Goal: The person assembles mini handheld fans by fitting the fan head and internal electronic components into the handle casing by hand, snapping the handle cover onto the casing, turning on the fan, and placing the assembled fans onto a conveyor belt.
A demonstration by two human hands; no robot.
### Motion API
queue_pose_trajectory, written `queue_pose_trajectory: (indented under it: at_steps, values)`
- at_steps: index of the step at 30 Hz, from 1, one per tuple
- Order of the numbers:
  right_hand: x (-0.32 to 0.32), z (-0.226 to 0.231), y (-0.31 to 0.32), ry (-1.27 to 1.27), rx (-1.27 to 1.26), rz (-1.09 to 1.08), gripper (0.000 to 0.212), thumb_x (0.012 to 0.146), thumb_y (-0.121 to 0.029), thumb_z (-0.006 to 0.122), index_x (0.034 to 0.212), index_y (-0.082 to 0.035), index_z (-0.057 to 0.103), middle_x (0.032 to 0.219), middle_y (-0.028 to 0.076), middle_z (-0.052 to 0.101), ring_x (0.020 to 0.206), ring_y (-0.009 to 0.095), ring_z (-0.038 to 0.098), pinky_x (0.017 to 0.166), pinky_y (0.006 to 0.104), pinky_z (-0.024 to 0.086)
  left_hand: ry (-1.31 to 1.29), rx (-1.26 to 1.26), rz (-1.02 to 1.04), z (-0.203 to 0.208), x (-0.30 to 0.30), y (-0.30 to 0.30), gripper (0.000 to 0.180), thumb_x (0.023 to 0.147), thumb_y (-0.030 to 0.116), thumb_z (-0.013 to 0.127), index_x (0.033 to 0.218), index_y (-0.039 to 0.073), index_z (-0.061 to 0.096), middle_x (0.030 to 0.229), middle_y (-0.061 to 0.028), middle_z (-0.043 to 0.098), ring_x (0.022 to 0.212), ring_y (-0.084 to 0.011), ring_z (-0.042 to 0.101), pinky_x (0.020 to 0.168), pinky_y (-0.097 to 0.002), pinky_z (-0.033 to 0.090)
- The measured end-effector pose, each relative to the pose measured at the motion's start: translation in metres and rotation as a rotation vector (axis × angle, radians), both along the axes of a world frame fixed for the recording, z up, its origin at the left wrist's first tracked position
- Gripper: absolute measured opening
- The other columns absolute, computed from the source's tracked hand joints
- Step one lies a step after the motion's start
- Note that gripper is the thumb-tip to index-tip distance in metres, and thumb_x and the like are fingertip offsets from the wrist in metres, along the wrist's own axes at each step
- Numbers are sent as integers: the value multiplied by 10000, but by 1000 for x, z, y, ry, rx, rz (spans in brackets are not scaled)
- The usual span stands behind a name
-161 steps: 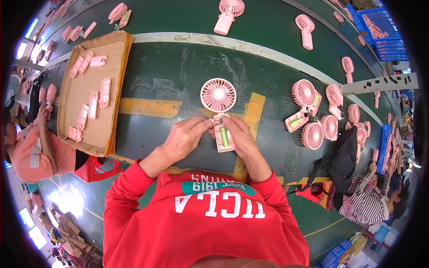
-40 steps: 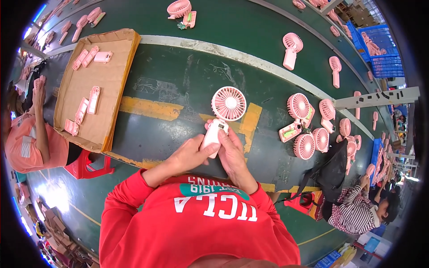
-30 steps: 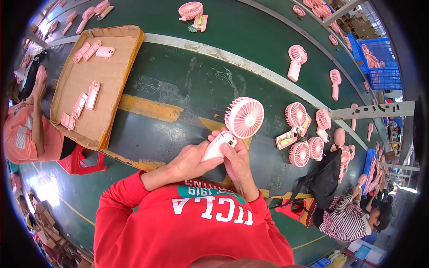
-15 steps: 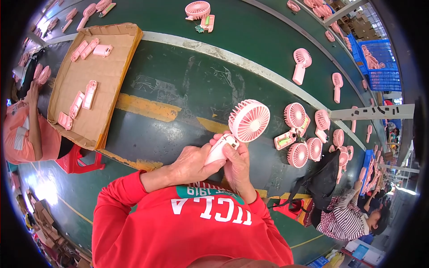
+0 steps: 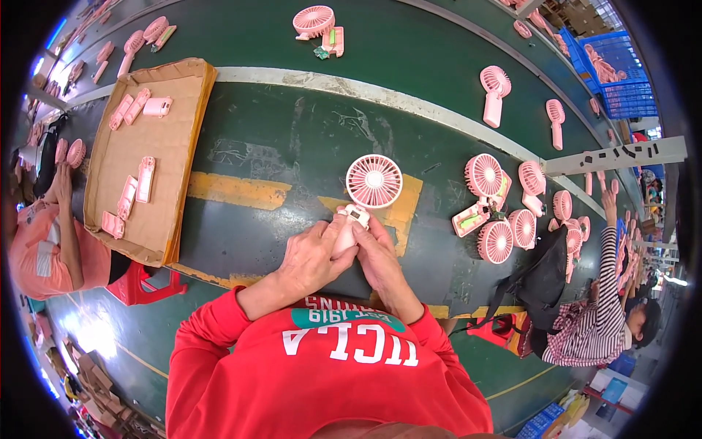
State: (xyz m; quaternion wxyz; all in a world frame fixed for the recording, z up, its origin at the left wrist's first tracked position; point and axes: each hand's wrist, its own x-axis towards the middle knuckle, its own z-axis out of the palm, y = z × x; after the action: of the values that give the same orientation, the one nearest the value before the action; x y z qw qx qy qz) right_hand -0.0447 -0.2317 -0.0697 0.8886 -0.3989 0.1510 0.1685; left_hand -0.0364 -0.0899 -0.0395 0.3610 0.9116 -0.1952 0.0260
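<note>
- Held fan (image 5: 374,181): pink, grille on the far side, handle between both hands; contact with the table cannot be told.
- Left hand (image 5: 311,256): fingers close together and curled, pinching the handle from the left against the thumb.
- Right hand (image 5: 376,256): thumb against the handle's right side; the other fingers are partly hidden, their spacing cannot be told.
- Table (image 5: 256,234): its taped near edge runs just beyond the red shirt (image 5: 329,380); a wide stretch of top separates the fan from the tray (image 5: 164,139) at left, which contains pink shells (image 5: 145,180).
- Fan cluster (image 5: 496,242): at right, well apart from the hands, near the black bag (image 5: 541,278).
- Rail (image 5: 314,79): pale, bounding the table's far edge.
</note>
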Motion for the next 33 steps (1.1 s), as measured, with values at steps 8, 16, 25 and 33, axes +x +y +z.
queue_pose_trajectory:
  at_steps: [8,16,25,33]
  values:
    - [-3,-1,-2,-112,-13,74,430,949,-113,455,1351,-16,336,1312,71,435,1218,154,407,1031,293,319,57,35,7,10,2,-1,524,692,161,718,1141,-48,545,756,-211,615,594,-350,629,515,-400,518]
    - [-2,8,-5,-47,76,84,459,954,-148,461,1370,-21,312,1311,73,437,1198,160,440,1004,309,364,232,-94,5,17,11,7,527,734,250,693,1133,-68,563,780,-230,629,652,-353,643,581,-396,523]
    - [-3,-4,-7,-60,46,67,497,907,-107,551,1356,-12,361,1254,97,507,1115,176,526,936,312,447,278,-100,-50,24,12,10,537,751,194,697,1146,-128,527,755,-226,622,588,-266,635,531,-320,503]
    - [-6,-6,-2,-70,22,49,456,930,-131,520,1342,0,378,1231,76,524,1101,143,517,935,270,418,146,63,-78,18,7,7,531,754,234,686,1122,-118,536,733,-223,612,587,-335,629,516,-387,509]
